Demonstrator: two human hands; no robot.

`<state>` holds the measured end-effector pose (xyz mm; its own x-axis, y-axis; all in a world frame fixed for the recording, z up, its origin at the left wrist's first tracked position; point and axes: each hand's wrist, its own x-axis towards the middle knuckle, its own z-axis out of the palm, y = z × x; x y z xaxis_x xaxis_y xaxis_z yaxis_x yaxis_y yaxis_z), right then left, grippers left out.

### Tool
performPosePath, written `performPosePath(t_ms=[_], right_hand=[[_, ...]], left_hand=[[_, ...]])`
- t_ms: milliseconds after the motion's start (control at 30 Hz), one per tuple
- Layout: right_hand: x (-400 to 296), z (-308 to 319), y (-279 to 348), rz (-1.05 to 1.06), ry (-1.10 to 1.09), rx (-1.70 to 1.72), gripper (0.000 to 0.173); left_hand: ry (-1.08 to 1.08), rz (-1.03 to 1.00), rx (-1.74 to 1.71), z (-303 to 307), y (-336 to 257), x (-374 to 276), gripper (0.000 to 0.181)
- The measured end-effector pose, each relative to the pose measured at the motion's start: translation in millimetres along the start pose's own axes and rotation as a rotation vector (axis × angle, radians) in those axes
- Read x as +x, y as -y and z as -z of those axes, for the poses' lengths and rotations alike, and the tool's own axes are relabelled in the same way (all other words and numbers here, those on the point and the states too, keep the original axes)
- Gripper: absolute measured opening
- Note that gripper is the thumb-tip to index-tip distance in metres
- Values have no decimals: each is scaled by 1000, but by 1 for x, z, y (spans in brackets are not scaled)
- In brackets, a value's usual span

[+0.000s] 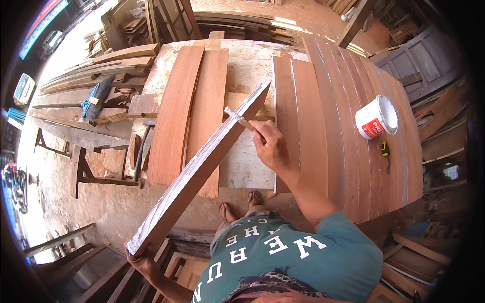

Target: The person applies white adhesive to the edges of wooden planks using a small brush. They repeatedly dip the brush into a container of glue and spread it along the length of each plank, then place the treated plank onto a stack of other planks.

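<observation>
My left hand [143,258] grips the near end of a long reddish-brown wooden board [206,166], which slants up and away from me over the workbench. Thick white paste, probably wood glue [189,161], coats its upturned narrow edge. In my right hand [271,146] is a small wooden stick [247,124], its tip smeared with the same white paste. The stick lies across the coated edge near the board's far end. Beneath, two loose boards [174,113] rest on the bench at left. To the right, two narrower-looking boards [308,125] show white lines along their edges.
A white plastic tub [365,117] and a yellow-black tape measure [385,149] stand on a wide panel of boards [352,170] at right. Stacked timber [83,94] with a blue-handled brush [97,99] lies left. A long-handled tool [142,155] leans at the bench's left side.
</observation>
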<state>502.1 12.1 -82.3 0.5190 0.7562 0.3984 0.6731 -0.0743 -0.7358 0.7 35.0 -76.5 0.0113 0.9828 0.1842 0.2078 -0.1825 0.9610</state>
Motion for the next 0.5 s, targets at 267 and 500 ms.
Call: performPosePath(t_ms=[267,500], right_hand=[[107,45,-48,44,102,-803,32],[74,80,-58,-303,95,-436,34]], left_hand=[[149,71,-112,-4,-11,2,49],[391,547,-296,-81,2,-29,39]])
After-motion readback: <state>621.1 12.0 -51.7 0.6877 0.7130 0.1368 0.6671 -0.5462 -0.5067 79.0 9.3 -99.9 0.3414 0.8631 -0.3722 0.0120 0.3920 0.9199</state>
